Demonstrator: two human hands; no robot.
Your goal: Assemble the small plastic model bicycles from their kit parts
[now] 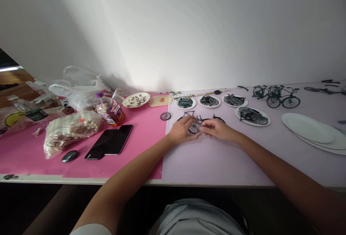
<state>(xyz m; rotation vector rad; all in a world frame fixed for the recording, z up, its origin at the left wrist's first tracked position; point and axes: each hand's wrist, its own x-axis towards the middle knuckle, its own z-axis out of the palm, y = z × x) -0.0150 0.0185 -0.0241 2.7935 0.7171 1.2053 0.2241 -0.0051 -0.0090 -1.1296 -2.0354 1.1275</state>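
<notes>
A small spoked toy bicycle wheel [194, 128] stands between my two hands just above the lilac part of the table. My left hand [181, 131] curves round its left side, with thumb and fingers closed on the rim. Thumb and fingertips of my right hand [216, 129] are pinched at the wheel's right edge; whether a tiny part is also between them is hidden. Right behind my fingers lie dark toy bicycle frames [189, 114], partly covered by the hands. A loose wheel [165, 116] lies to the left, on the pink sheet.
White plates of bicycle parts [186, 107] line the back, with another plate [266, 122] nearer. Assembled toy bicycles [283, 101] and stacked plates [305, 127] are at right. Leftward are a bowl [146, 99], bottle [109, 112], phones [119, 142], mouse [70, 156] and filled bag [62, 134].
</notes>
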